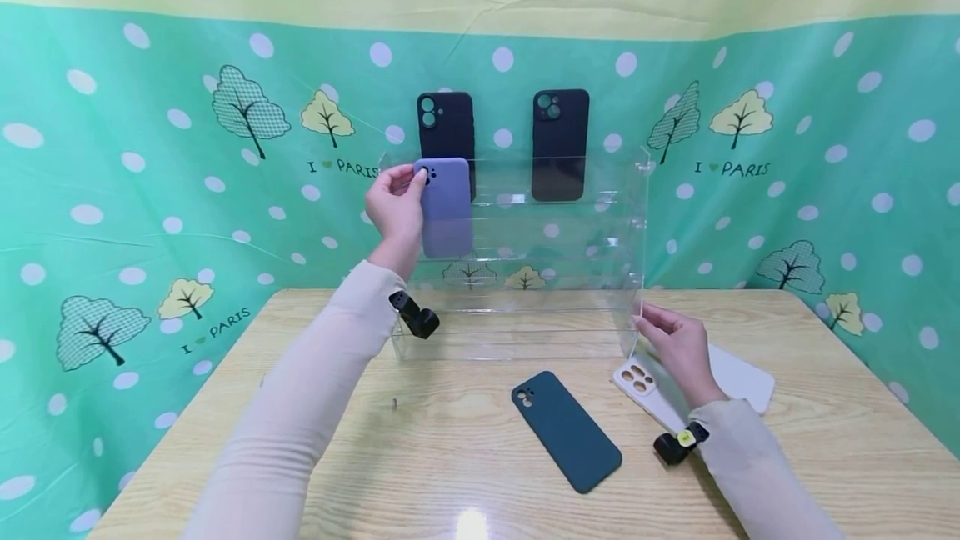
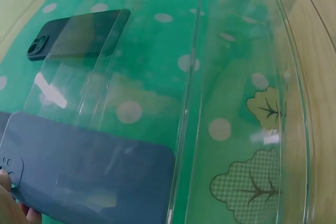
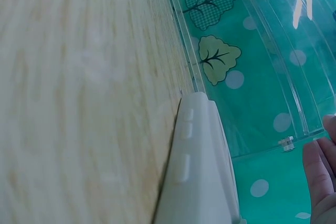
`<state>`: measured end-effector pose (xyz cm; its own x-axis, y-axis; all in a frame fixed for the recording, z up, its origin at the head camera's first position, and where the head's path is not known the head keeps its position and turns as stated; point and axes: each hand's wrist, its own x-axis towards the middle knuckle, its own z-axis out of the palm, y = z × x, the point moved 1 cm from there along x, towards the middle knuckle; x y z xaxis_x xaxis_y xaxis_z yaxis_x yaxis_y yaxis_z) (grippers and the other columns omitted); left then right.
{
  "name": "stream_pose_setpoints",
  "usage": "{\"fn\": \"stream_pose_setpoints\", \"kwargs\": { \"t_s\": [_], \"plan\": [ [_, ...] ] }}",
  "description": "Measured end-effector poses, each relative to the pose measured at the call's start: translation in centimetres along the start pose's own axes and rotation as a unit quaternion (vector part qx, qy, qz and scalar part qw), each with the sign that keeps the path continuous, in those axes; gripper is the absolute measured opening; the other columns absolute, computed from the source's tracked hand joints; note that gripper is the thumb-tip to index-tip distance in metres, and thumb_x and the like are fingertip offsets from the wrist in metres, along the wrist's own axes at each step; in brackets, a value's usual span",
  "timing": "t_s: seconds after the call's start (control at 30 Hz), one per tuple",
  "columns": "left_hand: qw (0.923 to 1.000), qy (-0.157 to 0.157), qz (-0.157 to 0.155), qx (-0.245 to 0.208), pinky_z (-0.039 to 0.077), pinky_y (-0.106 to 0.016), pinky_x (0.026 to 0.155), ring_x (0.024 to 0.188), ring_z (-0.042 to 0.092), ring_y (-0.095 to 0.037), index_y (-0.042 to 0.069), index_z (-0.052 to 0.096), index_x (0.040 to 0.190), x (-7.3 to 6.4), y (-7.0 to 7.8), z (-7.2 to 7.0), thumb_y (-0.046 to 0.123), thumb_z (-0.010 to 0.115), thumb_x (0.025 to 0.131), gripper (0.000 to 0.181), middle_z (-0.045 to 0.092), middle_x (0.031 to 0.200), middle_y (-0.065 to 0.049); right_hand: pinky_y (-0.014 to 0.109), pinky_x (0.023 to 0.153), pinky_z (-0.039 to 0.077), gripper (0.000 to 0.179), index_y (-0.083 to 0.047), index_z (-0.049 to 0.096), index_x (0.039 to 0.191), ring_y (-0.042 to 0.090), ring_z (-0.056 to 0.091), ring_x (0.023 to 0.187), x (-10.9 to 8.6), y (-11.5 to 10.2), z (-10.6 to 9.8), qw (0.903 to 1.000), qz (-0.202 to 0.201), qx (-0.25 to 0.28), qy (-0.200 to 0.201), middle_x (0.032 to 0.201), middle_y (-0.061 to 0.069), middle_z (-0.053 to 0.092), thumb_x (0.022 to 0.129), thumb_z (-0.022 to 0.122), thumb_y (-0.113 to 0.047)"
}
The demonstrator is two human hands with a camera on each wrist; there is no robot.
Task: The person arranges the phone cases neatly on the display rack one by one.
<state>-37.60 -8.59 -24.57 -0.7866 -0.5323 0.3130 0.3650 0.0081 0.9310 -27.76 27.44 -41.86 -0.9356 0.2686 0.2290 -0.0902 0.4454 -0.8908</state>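
Observation:
My left hand (image 1: 397, 205) pinches a lavender phone case (image 1: 447, 219) by its camera corner, between thumb and fingers. The case stands upright at the left of a clear acrylic display rack (image 1: 525, 307), in front of a black phone case (image 1: 446, 123) on the top tier. Another black case (image 1: 561, 123) stands at the top right. Down at the rack's right side panel, my right hand (image 1: 681, 350) grips the edge with thumb and fingertips. In the right wrist view, those fingers (image 3: 318, 177) are right at the clear edge.
A dark teal phone case (image 1: 567, 432) lies on the wooden table (image 1: 450, 448) before the rack. White phone casing (image 1: 750, 377) lies beneath my right hand, partly hidden by it. A green patterned curtain (image 1: 225, 215) hangs behind the rack.

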Motion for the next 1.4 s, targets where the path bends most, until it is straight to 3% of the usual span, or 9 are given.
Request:
{"fn": "stream_pose_setpoints", "kwargs": {
  "t_s": [0.5,0.73,1.0,1.2,1.4],
  "plan": [
    [0.9999,-0.015,-0.003,0.003,0.053,-0.022,0.082,0.092,0.062,-0.016,0.007,0.068,0.103,-0.2,0.2,-0.7,0.008,0.074,0.081,0.023,0.068,0.105,-0.008,0.013,0.071,0.052,0.043,-0.006,0.061,0.123,-0.011,0.057,0.082,0.0,-0.3,-0.1,1.0000,0.000,0.005,-0.006,0.117,0.017,0.064,0.090,0.064,-0.033],
    [0.9989,-0.046,-0.005,-0.011,0.051,-0.021,0.085,0.097,0.060,-0.016,0.006,0.066,0.109,-0.8,0.5,-1.9,0.010,0.072,0.083,0.028,0.065,0.111,-0.009,0.011,0.070,0.051,0.043,-0.006,0.061,0.123,-0.011,0.058,0.082,-0.1,-0.1,-0.1,1.0000,-0.002,0.002,-0.005,0.117,0.017,0.064,0.090,0.064,-0.033],
    [0.9963,-0.072,-0.041,-0.023,0.050,-0.021,0.089,0.097,0.058,-0.014,0.007,0.064,0.112,-1.8,0.1,-5.0,0.008,0.072,0.083,0.030,0.064,0.115,-0.010,0.011,0.070,0.051,0.045,-0.006,0.060,0.124,-0.010,0.058,0.083,-0.1,-0.2,-0.1,1.0000,0.007,0.001,-0.005,0.116,0.015,0.065,0.090,0.064,-0.035],
    [0.9922,-0.091,-0.085,-0.007,0.049,-0.019,0.088,0.097,0.057,-0.011,0.005,0.060,0.119,-3.1,-1.9,-8.4,0.012,0.070,0.085,0.036,0.062,0.113,-0.005,0.015,0.071,0.053,0.046,-0.006,0.061,0.124,-0.009,0.059,0.082,-0.3,-0.2,-0.2,0.9999,0.008,0.005,-0.007,0.116,0.015,0.065,0.089,0.065,-0.035],
    [0.9860,-0.100,-0.133,-0.006,0.046,-0.018,0.092,0.100,0.055,-0.008,0.005,0.058,0.123,-4.6,-4.6,-11.4,0.014,0.068,0.087,0.039,0.062,0.111,-0.001,0.011,0.070,0.051,0.044,-0.005,0.061,0.123,-0.011,0.058,0.081,-0.4,-0.4,-0.1,1.0000,0.003,0.000,-0.006,0.117,0.017,0.064,0.089,0.065,-0.033]
  ]
}}
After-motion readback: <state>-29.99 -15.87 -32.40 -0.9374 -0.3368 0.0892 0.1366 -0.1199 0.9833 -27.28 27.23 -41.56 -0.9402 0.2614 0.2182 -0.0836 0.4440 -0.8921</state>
